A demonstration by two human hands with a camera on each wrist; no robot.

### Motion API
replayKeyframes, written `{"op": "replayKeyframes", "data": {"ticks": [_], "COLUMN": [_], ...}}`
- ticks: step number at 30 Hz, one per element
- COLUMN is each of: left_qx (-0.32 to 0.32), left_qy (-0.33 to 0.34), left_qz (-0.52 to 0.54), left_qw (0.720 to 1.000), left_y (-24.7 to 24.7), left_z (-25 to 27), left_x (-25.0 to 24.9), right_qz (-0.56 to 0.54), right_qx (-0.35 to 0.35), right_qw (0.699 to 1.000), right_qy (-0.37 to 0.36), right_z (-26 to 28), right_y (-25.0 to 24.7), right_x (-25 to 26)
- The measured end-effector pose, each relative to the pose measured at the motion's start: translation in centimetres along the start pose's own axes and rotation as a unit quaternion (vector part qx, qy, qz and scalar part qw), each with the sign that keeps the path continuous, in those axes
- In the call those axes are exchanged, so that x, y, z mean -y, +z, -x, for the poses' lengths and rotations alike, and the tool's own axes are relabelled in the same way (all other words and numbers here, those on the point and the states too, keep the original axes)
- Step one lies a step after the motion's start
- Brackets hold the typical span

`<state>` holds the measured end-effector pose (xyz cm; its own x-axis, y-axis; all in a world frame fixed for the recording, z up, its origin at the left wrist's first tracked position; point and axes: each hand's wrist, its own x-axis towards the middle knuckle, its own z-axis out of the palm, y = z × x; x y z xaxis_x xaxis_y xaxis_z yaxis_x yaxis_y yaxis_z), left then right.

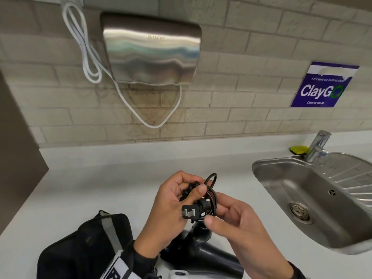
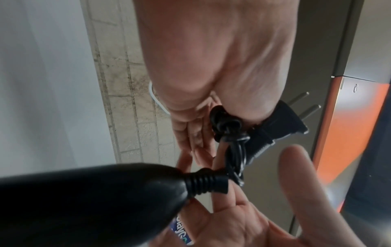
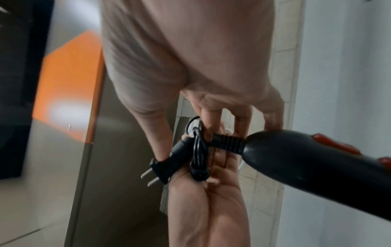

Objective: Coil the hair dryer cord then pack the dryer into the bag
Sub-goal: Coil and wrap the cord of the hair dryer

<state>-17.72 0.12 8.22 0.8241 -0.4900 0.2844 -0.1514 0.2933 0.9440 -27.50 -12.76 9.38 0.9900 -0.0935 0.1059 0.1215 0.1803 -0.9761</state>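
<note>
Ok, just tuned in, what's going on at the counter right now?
A person is bundling a black hair dryer's cord above a white counter. The left hand grips the coiled loops, with the plug sticking out by its thumb. The right hand is at the bundle with fingers loose; its grip isn't clear. The hair dryer lies below the hands, not yet packed, beside the black bag near the left. A steel sink sits to the right.

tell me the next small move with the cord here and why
Probably tuck the plug end under the coiled cord to lock it. The left hand already grips the bundled loops with the plug sticking out loose, the right hand is beside them with relaxed fingers, and the hair dryer lies on the counter next to the bag, not yet packed.
</note>
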Motion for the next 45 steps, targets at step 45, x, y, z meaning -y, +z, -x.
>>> {"op": "replayKeyframes", "data": {"ticks": [45], "left_qx": [0.036], "left_qy": [0.064], "left_qz": [-0.140], "left_qw": [0.987], "left_y": [-0.7], "left_z": [0.7], "left_x": [-0.9], "right_qz": [-0.164], "right_qx": [-0.258], "right_qw": [0.951], "right_qy": [-0.041], "right_z": [-0.4], "right_y": [-0.8], "right_x": [1.6]}}
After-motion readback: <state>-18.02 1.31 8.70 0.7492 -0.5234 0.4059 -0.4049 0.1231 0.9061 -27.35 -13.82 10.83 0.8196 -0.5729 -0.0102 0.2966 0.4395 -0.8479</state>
